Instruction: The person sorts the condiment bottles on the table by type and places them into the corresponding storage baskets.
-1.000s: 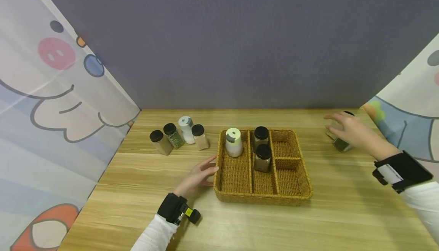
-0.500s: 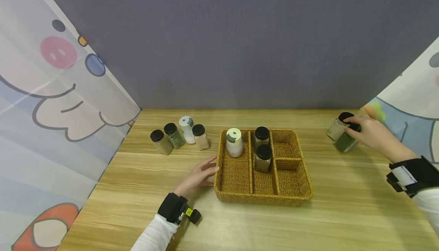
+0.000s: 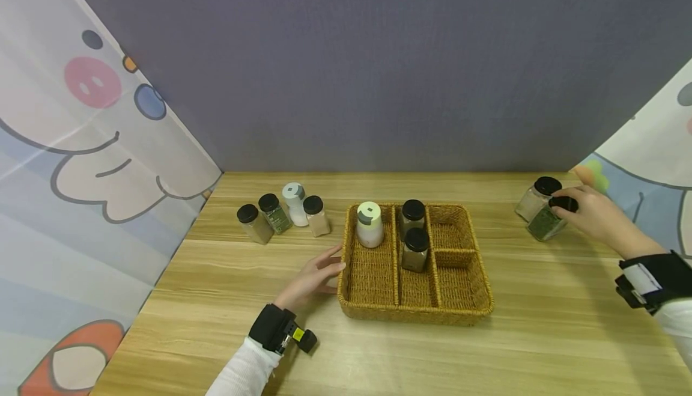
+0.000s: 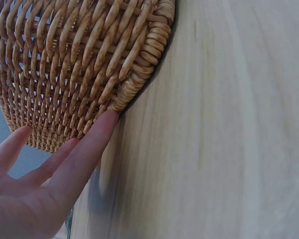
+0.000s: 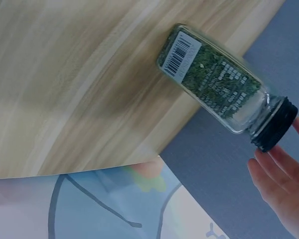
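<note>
At the far right of the table, my right hand (image 3: 597, 219) pinches the black lid of a glass jar of dried green herbs (image 3: 545, 225). The right wrist view shows this jar's barcode label (image 5: 181, 56), with fingertips (image 5: 263, 158) against the side of its lid. A jar of pale spice (image 3: 531, 202) with a black lid stands right beside it. My left hand (image 3: 309, 279) rests at the left side of a woven basket (image 3: 413, 313). Its extended fingers touch the basket wall low down in the left wrist view.
In the basket, a white shaker (image 3: 370, 234) stands in the left compartment and two black-lidded jars (image 3: 414, 259) in the middle one. Several jars and a white shaker (image 3: 296, 208) stand at the table's back left. A grey panel (image 3: 378, 71) rises behind.
My right hand has moved right and closed its fingers on the herb jar's lid, uncovering the pale spice jar. The left hand and basket stay put.
</note>
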`<action>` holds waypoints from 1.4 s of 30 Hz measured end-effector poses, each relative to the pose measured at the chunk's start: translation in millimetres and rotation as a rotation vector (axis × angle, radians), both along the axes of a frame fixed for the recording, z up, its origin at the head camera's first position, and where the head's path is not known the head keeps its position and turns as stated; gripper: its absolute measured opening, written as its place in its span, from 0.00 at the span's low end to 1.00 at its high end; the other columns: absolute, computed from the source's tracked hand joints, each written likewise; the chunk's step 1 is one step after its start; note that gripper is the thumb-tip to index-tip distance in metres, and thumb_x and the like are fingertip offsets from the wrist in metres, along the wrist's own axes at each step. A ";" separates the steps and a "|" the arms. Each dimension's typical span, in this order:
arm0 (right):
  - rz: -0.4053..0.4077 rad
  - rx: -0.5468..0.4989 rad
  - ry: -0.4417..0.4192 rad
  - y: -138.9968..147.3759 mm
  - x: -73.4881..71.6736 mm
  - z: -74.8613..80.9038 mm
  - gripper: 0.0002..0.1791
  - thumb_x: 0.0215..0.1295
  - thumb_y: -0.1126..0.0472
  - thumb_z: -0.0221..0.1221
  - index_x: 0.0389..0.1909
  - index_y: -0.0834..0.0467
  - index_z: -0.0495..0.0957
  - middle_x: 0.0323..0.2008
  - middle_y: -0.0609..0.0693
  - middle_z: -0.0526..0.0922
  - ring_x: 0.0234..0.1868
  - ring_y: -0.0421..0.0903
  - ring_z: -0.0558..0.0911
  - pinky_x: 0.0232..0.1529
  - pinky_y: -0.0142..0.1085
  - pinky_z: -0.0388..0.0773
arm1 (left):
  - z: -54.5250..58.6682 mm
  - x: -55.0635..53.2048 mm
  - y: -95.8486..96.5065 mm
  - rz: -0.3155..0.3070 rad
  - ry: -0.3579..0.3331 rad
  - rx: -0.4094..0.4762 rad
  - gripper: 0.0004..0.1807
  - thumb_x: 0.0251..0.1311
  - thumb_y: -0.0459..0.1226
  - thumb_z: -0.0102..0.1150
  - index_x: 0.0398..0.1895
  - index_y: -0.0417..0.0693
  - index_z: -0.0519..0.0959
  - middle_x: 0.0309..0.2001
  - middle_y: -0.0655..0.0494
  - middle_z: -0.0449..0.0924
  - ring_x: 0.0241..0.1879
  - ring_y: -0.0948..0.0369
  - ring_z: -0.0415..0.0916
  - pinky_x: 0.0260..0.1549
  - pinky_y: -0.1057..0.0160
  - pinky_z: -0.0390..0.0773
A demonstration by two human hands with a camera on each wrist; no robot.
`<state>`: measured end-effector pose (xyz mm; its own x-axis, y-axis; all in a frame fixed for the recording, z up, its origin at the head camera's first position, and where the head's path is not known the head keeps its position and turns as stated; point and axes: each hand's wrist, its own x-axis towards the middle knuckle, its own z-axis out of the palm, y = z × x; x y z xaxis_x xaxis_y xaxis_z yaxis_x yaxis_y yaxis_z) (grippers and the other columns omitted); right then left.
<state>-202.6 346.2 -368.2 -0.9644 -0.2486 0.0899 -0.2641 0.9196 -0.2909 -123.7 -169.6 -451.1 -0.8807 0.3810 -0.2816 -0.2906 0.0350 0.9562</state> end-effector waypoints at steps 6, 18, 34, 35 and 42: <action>0.003 0.005 -0.002 1.6 -1.3 -4.9 0.21 0.61 0.62 0.53 0.49 0.74 0.65 0.45 0.78 0.62 0.41 0.72 0.66 0.34 0.60 0.66 | 0.5 -0.2 0.6 0.000 0.005 -0.005 0.39 0.56 0.44 0.54 0.68 0.46 0.48 0.61 0.33 0.56 0.58 0.41 0.58 0.42 0.49 0.76; 0.013 0.006 -0.006 2.0 -3.2 -11.9 0.21 0.58 0.66 0.54 0.49 0.72 0.63 0.44 0.79 0.58 0.35 0.73 0.69 0.25 0.54 0.69 | -1.8 -1.3 0.8 -0.005 -0.007 -0.002 0.38 0.57 0.42 0.54 0.68 0.46 0.48 0.62 0.34 0.54 0.59 0.42 0.58 0.43 0.48 0.75; 0.022 -0.014 0.061 -2.1 -1.4 -15.7 0.19 0.56 0.71 0.54 0.47 0.76 0.64 0.43 0.80 0.60 0.40 0.72 0.64 0.30 0.58 0.67 | -0.5 -1.7 0.8 -0.008 0.001 0.003 0.40 0.56 0.44 0.55 0.68 0.46 0.47 0.62 0.33 0.53 0.59 0.41 0.57 0.43 0.47 0.75; 0.026 -0.012 0.066 -1.8 -1.5 -15.8 0.19 0.56 0.71 0.55 0.46 0.76 0.64 0.42 0.80 0.60 0.40 0.72 0.64 0.30 0.59 0.67 | -0.4 -1.6 0.8 -0.008 0.000 0.003 0.40 0.56 0.44 0.55 0.68 0.46 0.47 0.62 0.33 0.53 0.59 0.41 0.57 0.43 0.48 0.75; 0.034 -0.004 0.061 -3.5 -2.7 -14.3 0.19 0.56 0.70 0.55 0.47 0.76 0.65 0.42 0.80 0.60 0.39 0.71 0.65 0.27 0.56 0.68 | -0.3 -0.7 0.2 0.001 -0.006 -0.002 0.38 0.58 0.43 0.53 0.68 0.47 0.48 0.62 0.34 0.54 0.59 0.41 0.57 0.43 0.48 0.75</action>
